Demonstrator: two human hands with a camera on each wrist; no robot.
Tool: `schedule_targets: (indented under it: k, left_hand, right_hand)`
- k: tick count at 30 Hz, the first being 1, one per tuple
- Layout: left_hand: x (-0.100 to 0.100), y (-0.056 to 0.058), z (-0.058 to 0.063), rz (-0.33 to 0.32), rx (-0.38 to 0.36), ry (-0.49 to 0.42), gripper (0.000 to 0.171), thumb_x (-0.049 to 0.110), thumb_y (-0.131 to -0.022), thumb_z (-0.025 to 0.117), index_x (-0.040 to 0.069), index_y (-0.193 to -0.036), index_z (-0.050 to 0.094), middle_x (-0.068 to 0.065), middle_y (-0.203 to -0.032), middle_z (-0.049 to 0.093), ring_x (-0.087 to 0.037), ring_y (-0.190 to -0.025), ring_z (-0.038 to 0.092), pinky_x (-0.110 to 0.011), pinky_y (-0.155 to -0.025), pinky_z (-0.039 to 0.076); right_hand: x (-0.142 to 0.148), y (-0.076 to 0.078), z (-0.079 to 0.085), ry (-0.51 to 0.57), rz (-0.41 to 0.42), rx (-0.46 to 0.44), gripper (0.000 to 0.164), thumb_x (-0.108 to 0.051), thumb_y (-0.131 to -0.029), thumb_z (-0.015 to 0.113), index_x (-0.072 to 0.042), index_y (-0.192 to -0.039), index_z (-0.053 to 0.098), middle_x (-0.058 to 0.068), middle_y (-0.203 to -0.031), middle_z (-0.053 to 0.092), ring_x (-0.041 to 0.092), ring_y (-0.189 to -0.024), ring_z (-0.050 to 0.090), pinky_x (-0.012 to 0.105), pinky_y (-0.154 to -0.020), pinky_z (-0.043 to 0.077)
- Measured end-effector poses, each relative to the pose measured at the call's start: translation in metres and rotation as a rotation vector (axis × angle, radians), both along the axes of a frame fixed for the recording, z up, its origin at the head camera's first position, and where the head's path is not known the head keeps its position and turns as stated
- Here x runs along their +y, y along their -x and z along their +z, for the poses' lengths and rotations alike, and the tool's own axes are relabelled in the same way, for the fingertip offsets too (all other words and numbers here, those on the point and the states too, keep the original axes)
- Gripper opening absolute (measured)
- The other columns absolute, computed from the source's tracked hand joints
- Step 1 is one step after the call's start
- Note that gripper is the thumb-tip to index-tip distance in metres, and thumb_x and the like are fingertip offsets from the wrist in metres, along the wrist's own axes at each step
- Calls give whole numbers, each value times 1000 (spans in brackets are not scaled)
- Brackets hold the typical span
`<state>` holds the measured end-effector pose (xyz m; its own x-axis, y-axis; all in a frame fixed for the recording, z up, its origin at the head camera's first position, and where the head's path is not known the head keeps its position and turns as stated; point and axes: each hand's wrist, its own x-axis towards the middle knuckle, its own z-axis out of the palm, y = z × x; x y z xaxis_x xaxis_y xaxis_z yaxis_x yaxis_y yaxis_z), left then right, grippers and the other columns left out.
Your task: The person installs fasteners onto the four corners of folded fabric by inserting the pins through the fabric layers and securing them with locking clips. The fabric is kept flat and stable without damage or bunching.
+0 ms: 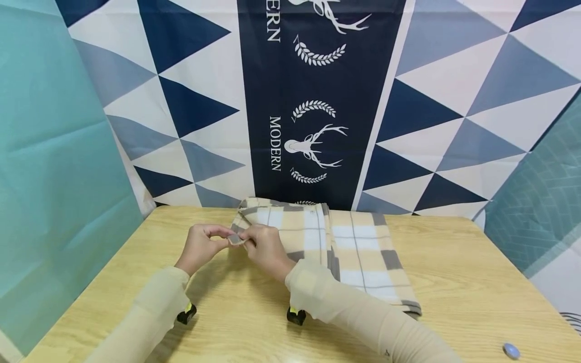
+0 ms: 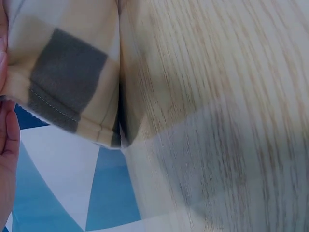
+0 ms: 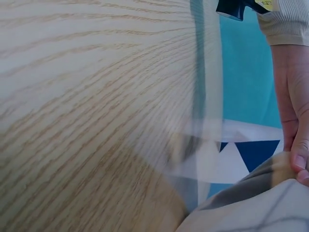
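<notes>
A folded plaid fleece cloth in cream, white and grey lies toward the back of the table. Its left part is raised to a corner between both hands. My left hand pinches that edge between thumb and fingers. Right beside it, my right hand grips the same edge, its fingertips close to the left ones. In the left wrist view, a stitched hem with a grey square hangs above the table, with fingers at the left border. The right wrist view has the cloth at lower right, pinched at its edge.
The wooden table spans the front. A small blue-purple oval object lies near its right front. Behind stands a patterned curtain with triangles and deer heads; a teal sheet hangs at left. Black-and-yellow devices sit under both wrists.
</notes>
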<state>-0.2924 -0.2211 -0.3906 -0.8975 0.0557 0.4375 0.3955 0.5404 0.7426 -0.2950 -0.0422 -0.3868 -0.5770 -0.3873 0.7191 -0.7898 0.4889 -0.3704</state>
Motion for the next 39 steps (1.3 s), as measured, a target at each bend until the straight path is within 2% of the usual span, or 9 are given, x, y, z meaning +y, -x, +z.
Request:
schedule_targets:
  k: [3,9,15,20,23,28,32,36,39]
  left_hand:
    - [-1,-3,-3,18,19,24,9,6,-74,80,11,-81,78,-7,-86,77,-6,-86,69,-26,-81,54]
    - [-1,-2,-4,10,96,17,10,1,-73,80,9,-79,78,-8,-81,76,-8,-82,71,-28,-76,57]
    - [-1,-4,-5,37,82,9,6,3,-75,79,8,-79,78,-8,-78,76,-11,-82,72,-27,-78,56]
    - [1,-2,-2,64,92,-30,5,3,-74,78,2,-79,76,-12,-76,75,0,-74,68,-19,-79,52]
    - [6,-3,-4,78,117,-39,5,2,-74,78,1,-78,76,-12,-74,75,3,-72,66,-18,-79,51]
    - [11,-8,-12,43,186,81,11,-4,-73,76,5,-79,75,-8,-77,75,-15,-75,71,-33,-78,57]
    - [8,-11,-8,0,197,165,21,-9,-73,72,6,-86,72,-8,-84,75,-22,-81,70,-42,-78,56]
    - [5,-12,1,-52,175,202,28,-8,-75,69,8,-98,71,-8,-93,75,-24,-90,70,-46,-82,55]
    - [5,-12,5,-101,169,223,30,-9,-76,68,7,-102,72,-9,-98,75,-26,-95,70,-47,-84,55]
  right_hand:
    - [-1,-2,-3,10,8,9,10,5,-81,70,-3,-81,76,8,-79,75,14,-71,70,13,-64,54]
    - [-3,0,-7,48,7,38,13,7,-80,69,-3,-79,75,7,-78,74,14,-71,70,13,-66,54]
    - [-7,3,-14,77,11,59,16,10,-79,67,-4,-78,75,7,-78,74,14,-71,70,14,-68,55]
    - [-11,8,-11,91,1,65,16,10,-79,65,-3,-80,74,8,-79,75,14,-69,70,14,-64,54]
    - [-9,10,-8,95,-20,25,18,11,-79,63,-3,-79,74,8,-78,75,13,-65,69,11,-59,51]
    - [-2,5,-4,40,-34,-112,22,12,-77,62,-6,-77,75,5,-77,75,6,-57,59,9,-54,43]
    - [2,0,3,-4,-19,-159,20,8,-79,62,-8,-80,75,4,-76,75,1,-54,49,9,-51,40]
    - [5,-3,9,-20,-3,-167,15,2,-83,66,-9,-83,76,2,-79,76,1,-59,56,9,-57,44]
    - [7,-4,12,-17,36,-219,12,0,-83,67,-7,-85,76,3,-84,76,6,-68,65,10,-61,47]
